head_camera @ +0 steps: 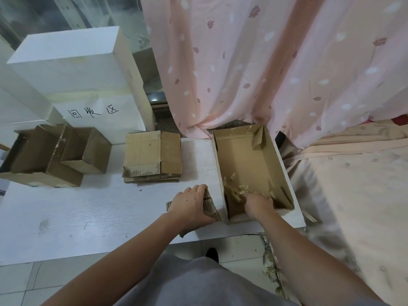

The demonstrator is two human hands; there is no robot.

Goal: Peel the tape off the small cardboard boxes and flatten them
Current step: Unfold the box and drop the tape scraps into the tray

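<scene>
My left hand (189, 206) lies over a small cardboard box (209, 206) near the table's front edge, fingers curled over its far edge. My right hand (257, 205) reaches into a large open cardboard box (278, 164) at the table's right end, down among crumpled strips of peeled tape (235, 191); its fingers are blurred and partly hidden. A stack of flattened boxes (152, 157) lies mid-table. Several unflattened small boxes (57, 155) stand at the left.
White foam blocks (72, 69) with handwritten characters stand at the back left of the white table (88, 213). A pink curtain (265, 62) hangs behind. A bed with a peach cover (357, 195) is to the right. Tape scraps (271, 270) lie on the floor.
</scene>
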